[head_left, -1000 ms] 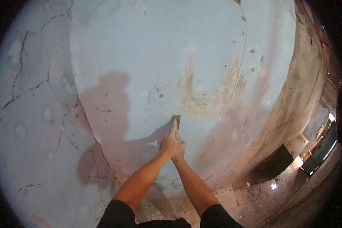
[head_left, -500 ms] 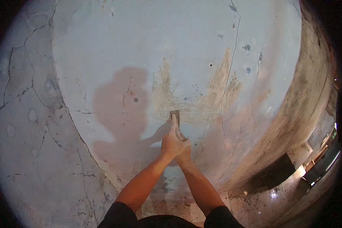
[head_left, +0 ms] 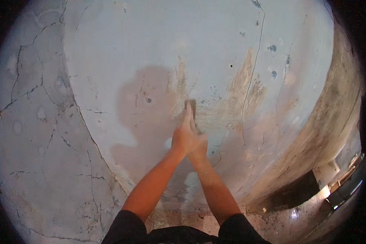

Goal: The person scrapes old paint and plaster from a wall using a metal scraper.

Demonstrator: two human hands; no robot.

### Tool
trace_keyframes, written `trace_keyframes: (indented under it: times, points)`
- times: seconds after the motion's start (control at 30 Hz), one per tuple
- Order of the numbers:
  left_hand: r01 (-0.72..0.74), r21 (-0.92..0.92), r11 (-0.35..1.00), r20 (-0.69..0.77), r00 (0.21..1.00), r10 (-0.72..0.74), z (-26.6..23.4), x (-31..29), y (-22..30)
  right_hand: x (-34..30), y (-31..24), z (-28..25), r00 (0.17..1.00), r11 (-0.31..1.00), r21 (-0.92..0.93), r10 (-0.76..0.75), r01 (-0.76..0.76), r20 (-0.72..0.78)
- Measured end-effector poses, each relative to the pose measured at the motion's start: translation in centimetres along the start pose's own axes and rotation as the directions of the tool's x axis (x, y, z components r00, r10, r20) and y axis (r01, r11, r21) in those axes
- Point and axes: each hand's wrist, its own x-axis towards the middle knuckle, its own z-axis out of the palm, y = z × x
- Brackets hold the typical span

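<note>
A narrow, flat brown-grey block (head_left: pixel 193 112) is held upright against a pale blue wall (head_left: pixel 158 36); its exact kind I cannot make out. My left hand (head_left: pixel 184 136) wraps round its lower part, one finger stretched up along its face. Close against it, my right hand (head_left: pixel 200 147) grips the lower end from the right, slightly blurred and partly covered by the left. The block's top lies on a worn tan patch (head_left: pixel 215 112), where the paint is rubbed away. Two tan streaks rise from this patch, one on either side of the block.
Long cracks run down the wall, and a grey cracked surface (head_left: pixel 28 138) meets it at the left. My shadow (head_left: pixel 144 97) falls left of the hands. A brown stained wall (head_left: pixel 333 97) curves along the right. Low at the right is a dark box-like shape (head_left: pixel 297 190) above the tiled floor.
Both hands have pushed the block upward on the wall, onto the tan patch. The view has shifted a little, so the wall marks sit farther right.
</note>
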Motion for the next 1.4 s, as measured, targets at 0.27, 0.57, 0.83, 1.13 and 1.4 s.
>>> trace_keyframes:
  times: [0.27, 0.57, 0.83, 1.13, 1.4]
  points:
    - [-0.147, -0.008, 0.989, -0.036, 0.989, 0.147, -4.0, 6.7, 4.9, 6.8, -6.8, -3.0, 0.983, 0.968, -0.172, 0.182, -0.183, -0.021]
    - [-0.054, 0.194, 0.98, 0.091, 0.995, 0.037, -1.7, 0.4, -1.0, -1.4, 1.3, 2.0, 1.0, 0.999, -0.029, 0.018, -0.018, -0.005]
    - [-0.056, 0.176, 0.983, 0.111, 0.993, 0.037, -6.1, 6.6, 7.1, 6.7, -8.1, -3.3, 0.959, 0.954, -0.148, 0.274, -0.261, 0.073]
    - [0.078, 0.119, 0.99, 0.202, 0.974, -0.101, -0.6, -1.8, -0.9, -4.0, 5.5, 3.1, 0.995, 0.973, -0.21, -0.096, 0.091, -0.014]
    - [-0.217, 0.172, 0.961, 0.041, 0.976, 0.213, -0.6, 7.2, 6.5, 7.5, -0.6, -4.2, 0.993, 0.971, -0.23, -0.082, 0.06, -0.086]
